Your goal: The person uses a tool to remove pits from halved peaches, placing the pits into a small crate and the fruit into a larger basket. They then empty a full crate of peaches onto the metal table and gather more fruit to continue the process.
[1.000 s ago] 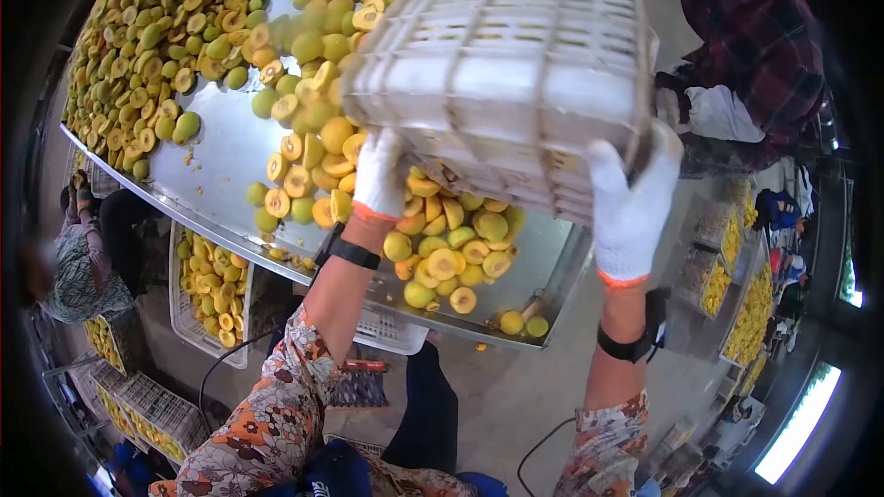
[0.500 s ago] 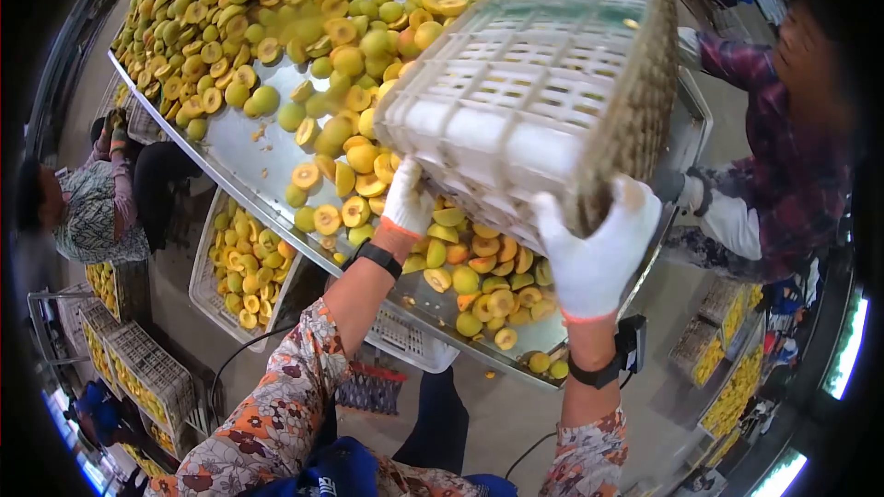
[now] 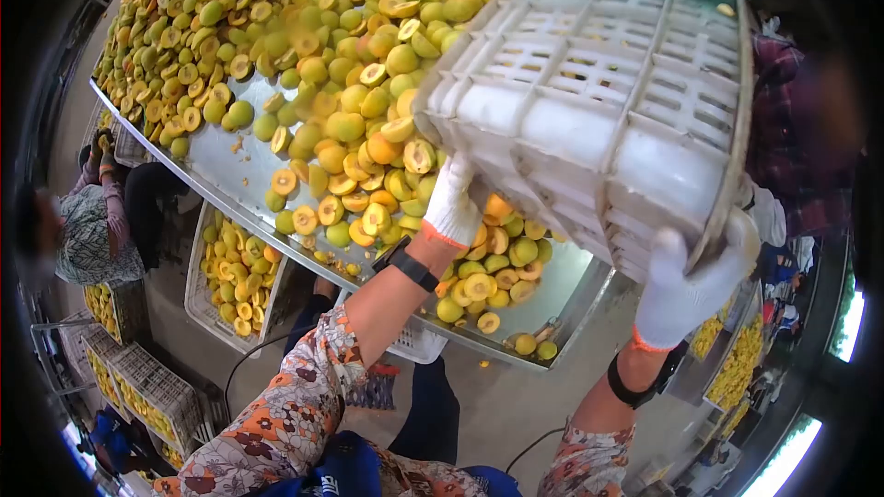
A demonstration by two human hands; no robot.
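I hold a large white plastic crate [image 3: 608, 101] upside down and tilted over a metal table [image 3: 221, 161]. My left hand [image 3: 453, 202], in a white glove, grips the crate's lower left corner. My right hand [image 3: 686, 290], also gloved, grips its lower right corner by the rim. Halved and whole yellow-green fruits [image 3: 368, 101] lie piled on the table below and to the left of the crate. The crate hides the right part of the table.
A crate of halved fruit [image 3: 230, 271] stands under the table's near edge. A seated person [image 3: 92, 221] is at the left. Another person in a plaid shirt [image 3: 796, 138] stands at the right. More fruit crates [image 3: 138, 391] stand at lower left.
The crate has swung right and closer to me. My right hand has dropped lower right along it. More fruit now lies spread on the table under the crate.
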